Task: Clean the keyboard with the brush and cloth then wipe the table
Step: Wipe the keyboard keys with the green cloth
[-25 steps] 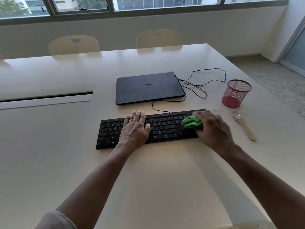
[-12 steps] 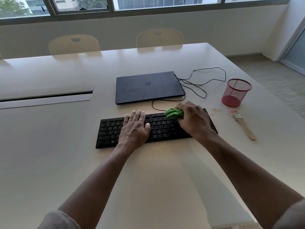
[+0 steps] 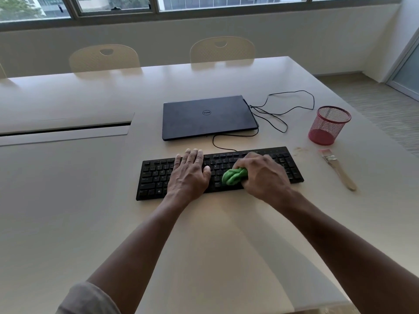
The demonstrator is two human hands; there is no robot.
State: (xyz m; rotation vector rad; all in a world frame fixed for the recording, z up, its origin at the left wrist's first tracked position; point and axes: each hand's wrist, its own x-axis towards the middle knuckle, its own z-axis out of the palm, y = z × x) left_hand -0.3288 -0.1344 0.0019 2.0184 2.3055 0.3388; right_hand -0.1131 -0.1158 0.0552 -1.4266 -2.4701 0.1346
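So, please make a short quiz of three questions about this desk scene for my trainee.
1. True or false: the brush lies on the table, right of the keyboard.
2. Which hand grips the green cloth? A) left hand B) right hand
3. Fill in: the laptop behind the keyboard is ____ (open/closed).

Key: 1 true; 2 B; 3 closed. The left hand rests flat on the keys.

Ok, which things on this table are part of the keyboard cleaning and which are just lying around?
In use: black keyboard, green cloth in right hand, left hand pressing keyboard, brush, table.
Lying about: closed laptop, cable, red mesh cup.
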